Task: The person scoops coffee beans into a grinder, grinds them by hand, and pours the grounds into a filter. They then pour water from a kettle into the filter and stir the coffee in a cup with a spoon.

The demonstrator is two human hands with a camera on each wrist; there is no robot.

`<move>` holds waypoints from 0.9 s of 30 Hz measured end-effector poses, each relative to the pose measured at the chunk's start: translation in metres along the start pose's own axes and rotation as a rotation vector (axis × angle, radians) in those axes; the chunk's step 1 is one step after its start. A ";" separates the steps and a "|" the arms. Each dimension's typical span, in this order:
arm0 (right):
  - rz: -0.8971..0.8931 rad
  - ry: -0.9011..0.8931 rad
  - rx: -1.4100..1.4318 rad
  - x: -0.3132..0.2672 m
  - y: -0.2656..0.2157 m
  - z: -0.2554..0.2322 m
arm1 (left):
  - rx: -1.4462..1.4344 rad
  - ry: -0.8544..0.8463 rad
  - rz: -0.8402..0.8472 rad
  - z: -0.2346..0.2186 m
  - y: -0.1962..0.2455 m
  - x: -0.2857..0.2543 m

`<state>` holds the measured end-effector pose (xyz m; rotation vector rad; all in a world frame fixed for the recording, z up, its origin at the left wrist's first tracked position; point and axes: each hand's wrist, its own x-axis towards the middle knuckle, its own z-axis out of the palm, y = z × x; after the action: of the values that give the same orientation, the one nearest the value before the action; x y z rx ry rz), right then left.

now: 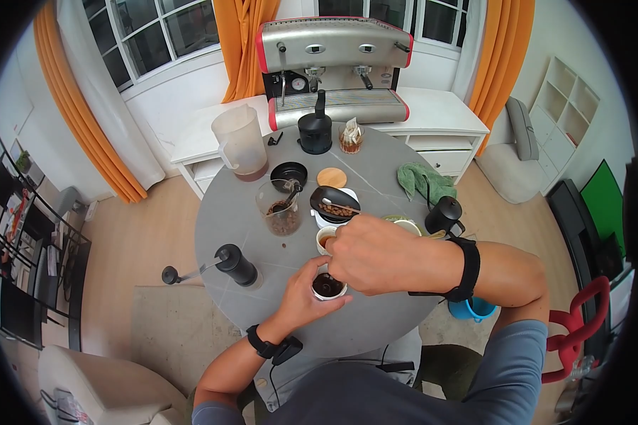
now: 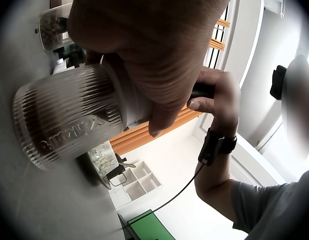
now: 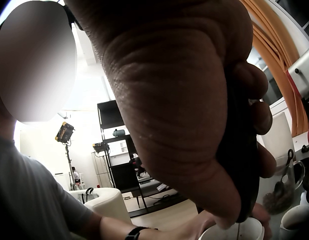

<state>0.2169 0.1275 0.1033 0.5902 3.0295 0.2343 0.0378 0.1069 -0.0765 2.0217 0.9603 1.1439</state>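
My left hand [image 1: 301,296] grips a ribbed clear glass [image 2: 64,120] near its white collar [image 2: 129,95], fingers and thumb around the top. From above, dark brown coffee [image 1: 328,285] shows inside the white rim. Over that rim, my right hand [image 1: 376,255] holds a slim tool by its black handle [image 3: 239,150]. A thin shaft runs from the handle down into the white-rimmed opening [image 3: 237,232]; its tip is hidden. Just beyond the hands stands a small white cup [image 1: 323,238] with amber liquid, partly covered by my right hand.
Behind lie a black tray of coffee beans [image 1: 337,207], a glass jug [image 1: 282,218] with beans and a black scoop, and a wooden lid [image 1: 331,178]. A hand grinder [image 1: 235,265] stands left, a black kettle [image 1: 444,215] right. An espresso machine [image 1: 337,60] is at the back.
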 end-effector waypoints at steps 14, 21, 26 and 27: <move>-0.002 -0.014 -0.009 0.002 0.002 0.005 | 0.012 -0.006 0.009 0.001 -0.004 -0.001; 0.006 0.029 -0.016 0.001 0.003 0.004 | 0.009 -0.006 0.014 0.001 -0.004 -0.001; 0.000 0.030 -0.014 0.000 0.003 0.004 | -0.004 -0.015 -0.009 0.001 -0.002 -0.001; 0.001 0.037 -0.002 0.000 0.003 0.005 | -0.004 -0.014 -0.009 0.001 -0.003 -0.001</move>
<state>0.2180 0.1314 0.0991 0.5935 3.0644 0.2517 0.0373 0.1073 -0.0793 2.0180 0.9587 1.1241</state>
